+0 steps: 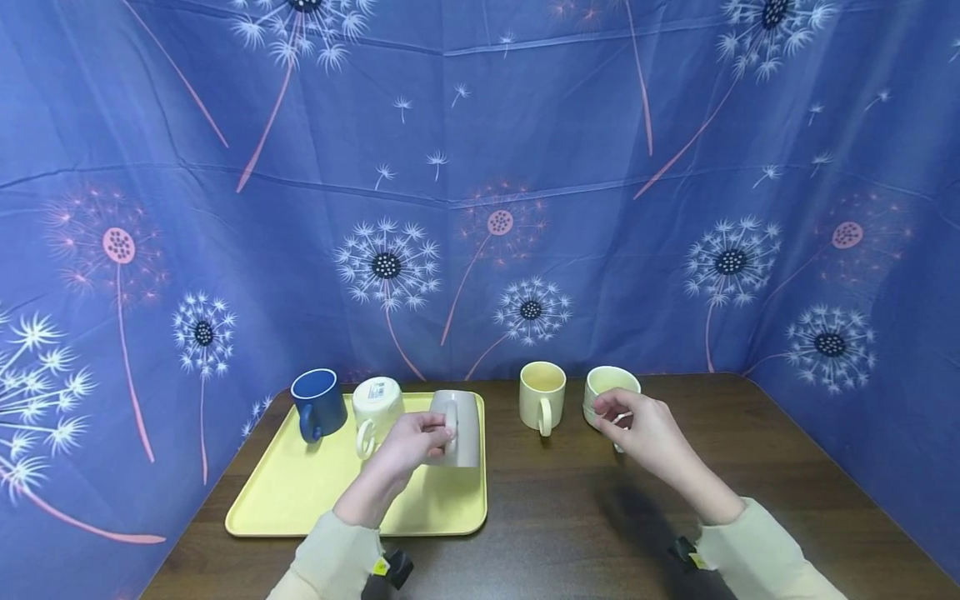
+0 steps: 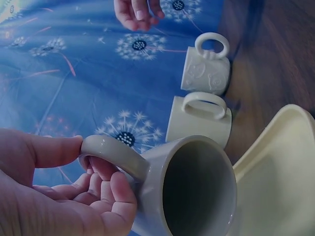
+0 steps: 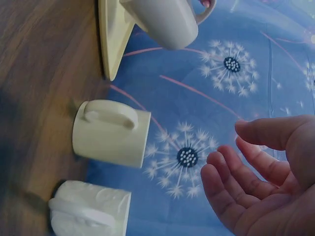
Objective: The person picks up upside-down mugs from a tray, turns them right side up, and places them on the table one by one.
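One gray mug (image 1: 467, 432) beside the left hand (image 1: 410, 447), its handle (image 2: 117, 152) in a thumb-and-finger pinch

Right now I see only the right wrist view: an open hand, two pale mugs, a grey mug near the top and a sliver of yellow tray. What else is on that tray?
Observer: In the head view, a blue mug stands upright by the far left corner of the tray.
Visitor: Oh, I can't see that at all. Is it alone there?
Observer: No, a white mug sits upside down on it, between the blue one and the grey mug.
Visitor: And who has the grey one?
Observer: The person's left hand; its thumb and fingers grip the handle.
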`<action>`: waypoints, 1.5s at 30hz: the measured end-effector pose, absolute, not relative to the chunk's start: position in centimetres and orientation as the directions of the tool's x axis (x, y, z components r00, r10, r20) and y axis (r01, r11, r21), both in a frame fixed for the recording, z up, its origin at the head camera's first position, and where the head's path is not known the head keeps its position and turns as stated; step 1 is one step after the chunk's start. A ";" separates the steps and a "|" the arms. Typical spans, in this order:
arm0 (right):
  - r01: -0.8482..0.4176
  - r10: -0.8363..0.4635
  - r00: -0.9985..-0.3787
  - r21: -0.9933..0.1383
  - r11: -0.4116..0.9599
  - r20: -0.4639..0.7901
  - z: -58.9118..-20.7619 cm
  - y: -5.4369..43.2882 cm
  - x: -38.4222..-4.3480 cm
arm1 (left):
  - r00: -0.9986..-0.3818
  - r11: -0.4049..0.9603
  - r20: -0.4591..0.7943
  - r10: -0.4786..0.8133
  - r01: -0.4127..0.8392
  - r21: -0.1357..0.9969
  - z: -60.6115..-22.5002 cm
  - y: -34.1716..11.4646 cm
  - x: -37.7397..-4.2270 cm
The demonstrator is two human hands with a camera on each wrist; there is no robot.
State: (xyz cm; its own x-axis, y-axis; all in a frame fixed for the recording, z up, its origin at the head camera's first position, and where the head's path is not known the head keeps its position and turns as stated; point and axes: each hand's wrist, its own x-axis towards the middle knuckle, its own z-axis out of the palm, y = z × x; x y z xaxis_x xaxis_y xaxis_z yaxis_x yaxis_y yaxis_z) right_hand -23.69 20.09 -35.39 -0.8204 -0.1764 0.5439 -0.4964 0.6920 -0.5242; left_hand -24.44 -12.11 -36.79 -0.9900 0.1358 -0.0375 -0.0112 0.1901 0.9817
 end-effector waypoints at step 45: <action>-0.888 -0.500 -0.434 -0.259 0.381 0.750 -36.4 14.0 -21.7 | -0.846 0.180 0.002 0.533 0.116 0.977 -34.0 -9.4 -19.6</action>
State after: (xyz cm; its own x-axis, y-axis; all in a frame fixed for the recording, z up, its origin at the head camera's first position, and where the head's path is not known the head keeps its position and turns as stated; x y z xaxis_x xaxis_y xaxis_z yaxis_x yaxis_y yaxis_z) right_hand -21.68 14.00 -36.44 -0.4336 -0.4997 0.7499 -0.8875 0.3807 -0.2594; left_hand -19.65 -9.43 -33.97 -0.8459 0.5333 0.0021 0.1161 0.1804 0.9767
